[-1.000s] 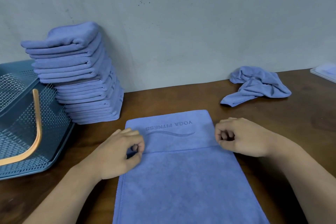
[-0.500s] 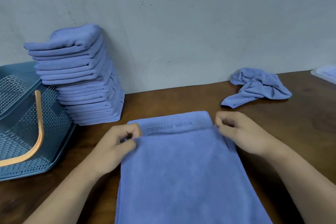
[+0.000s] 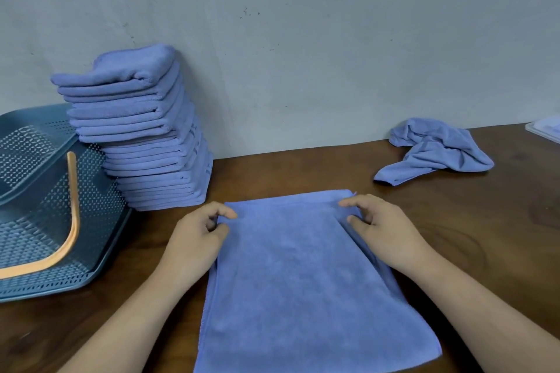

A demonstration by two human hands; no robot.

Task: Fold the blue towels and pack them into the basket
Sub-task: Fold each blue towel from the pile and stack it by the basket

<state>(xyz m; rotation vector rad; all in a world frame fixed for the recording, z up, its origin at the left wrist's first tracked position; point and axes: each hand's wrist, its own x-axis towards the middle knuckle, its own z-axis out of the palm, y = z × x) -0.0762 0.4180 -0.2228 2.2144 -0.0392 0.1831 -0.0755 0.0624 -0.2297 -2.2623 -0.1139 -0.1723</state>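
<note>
A blue towel [image 3: 300, 275] lies folded over on the brown table in front of me, its upper layer reaching the far edge. My left hand [image 3: 200, 236] pinches the far left corner of that layer. My right hand [image 3: 381, 230] pinches the far right corner. A tall stack of folded blue towels [image 3: 142, 130] leans against the wall at the left. Beside it sits the teal perforated basket [image 3: 39, 215] with an orange handle [image 3: 71, 221]. One crumpled blue towel [image 3: 439, 151] lies at the back right.
The grey wall [image 3: 303, 39] runs close behind the table. A pale flat tray-like object [image 3: 545, 130] shows at the far right edge. Bare wooden tabletop [image 3: 485, 236] stretches to the right of the towel.
Both hands carried the towel's upper layer away from me to the far edge, covering the printed lettering that showed before.
</note>
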